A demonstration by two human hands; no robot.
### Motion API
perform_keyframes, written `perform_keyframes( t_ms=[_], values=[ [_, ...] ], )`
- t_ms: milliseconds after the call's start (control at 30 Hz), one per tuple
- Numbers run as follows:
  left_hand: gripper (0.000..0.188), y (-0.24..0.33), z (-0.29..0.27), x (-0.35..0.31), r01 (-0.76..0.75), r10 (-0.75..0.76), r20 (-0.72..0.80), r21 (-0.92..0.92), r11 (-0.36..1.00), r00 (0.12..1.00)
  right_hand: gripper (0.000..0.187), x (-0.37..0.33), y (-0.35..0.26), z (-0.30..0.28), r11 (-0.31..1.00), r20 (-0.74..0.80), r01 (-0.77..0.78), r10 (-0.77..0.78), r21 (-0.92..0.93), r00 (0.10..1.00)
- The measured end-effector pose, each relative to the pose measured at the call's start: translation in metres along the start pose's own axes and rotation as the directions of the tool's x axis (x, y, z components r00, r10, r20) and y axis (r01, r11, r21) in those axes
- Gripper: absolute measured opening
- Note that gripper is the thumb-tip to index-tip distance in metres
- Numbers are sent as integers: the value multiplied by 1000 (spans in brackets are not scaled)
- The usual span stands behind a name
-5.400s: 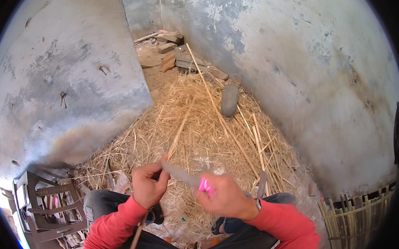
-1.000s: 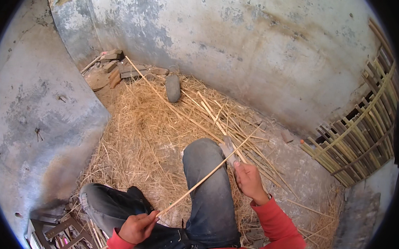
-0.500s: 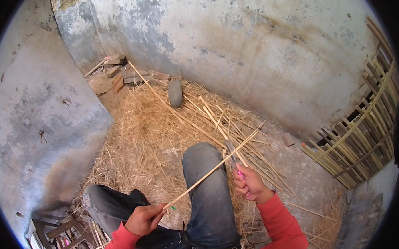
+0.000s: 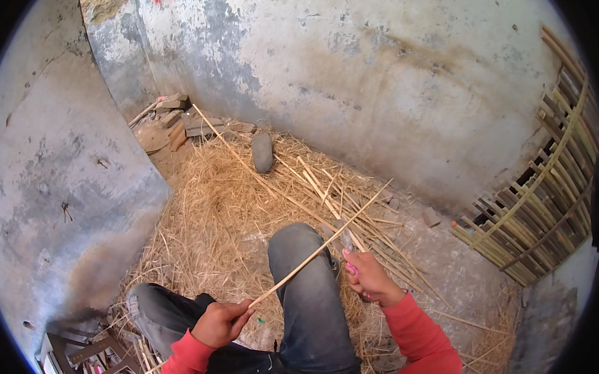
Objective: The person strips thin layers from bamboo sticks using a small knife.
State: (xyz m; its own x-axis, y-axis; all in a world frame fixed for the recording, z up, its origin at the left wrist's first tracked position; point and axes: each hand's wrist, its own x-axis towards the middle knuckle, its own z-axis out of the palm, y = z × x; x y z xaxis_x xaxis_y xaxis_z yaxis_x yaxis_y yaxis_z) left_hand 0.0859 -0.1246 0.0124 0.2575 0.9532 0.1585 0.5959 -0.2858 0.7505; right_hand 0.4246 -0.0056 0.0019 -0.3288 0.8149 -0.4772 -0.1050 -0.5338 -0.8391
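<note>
Now drawn apart, left hand [image 4: 221, 323] pinches a slender wooden stick [image 4: 310, 257]; right hand [image 4: 377, 277] grips a pink-handled knife [image 4: 347, 242].

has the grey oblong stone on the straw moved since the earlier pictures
No. Against the greyish-brown brick pile, the grey oblong stone keeps its place to the lower right; the camera's view has shifted instead.

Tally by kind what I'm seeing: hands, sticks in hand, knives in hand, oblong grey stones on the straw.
Hands: 2 (left hand, right hand)
Sticks in hand: 1 (pale stick)
Knives in hand: 1 (pink-handled knife)
Oblong grey stones on the straw: 1 (grey stone)
Total: 5
</note>
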Motion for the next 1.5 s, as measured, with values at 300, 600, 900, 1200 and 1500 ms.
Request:
perform_keyframes(
  t_ms=[300,600,900,1200,1500],
  values=[
    [29,8,-13,-11,28,-21,-30,240,970,999,49,16,0,3,996,-111,75,-81,-57,991],
    [16,3,-53,-105,253,-128,-245,594,763,961,56,25,12,-5,727,-194,327,-532,-603,824],
    [14,-14,-36,-87,232,-138,-248,405,884,959,50,12,14,8,990,-39,112,-116,-91,992],
    [15,-14,-36,-80,239,-169,-219,351,905,961,53,17,2,-20,1000,123,21,-21,-1,992],
    [16,-7,-16,-63,247,-196,-187,311,918,963,55,14,21,6,774,-117,347,-472,-530,874]
  ],
)
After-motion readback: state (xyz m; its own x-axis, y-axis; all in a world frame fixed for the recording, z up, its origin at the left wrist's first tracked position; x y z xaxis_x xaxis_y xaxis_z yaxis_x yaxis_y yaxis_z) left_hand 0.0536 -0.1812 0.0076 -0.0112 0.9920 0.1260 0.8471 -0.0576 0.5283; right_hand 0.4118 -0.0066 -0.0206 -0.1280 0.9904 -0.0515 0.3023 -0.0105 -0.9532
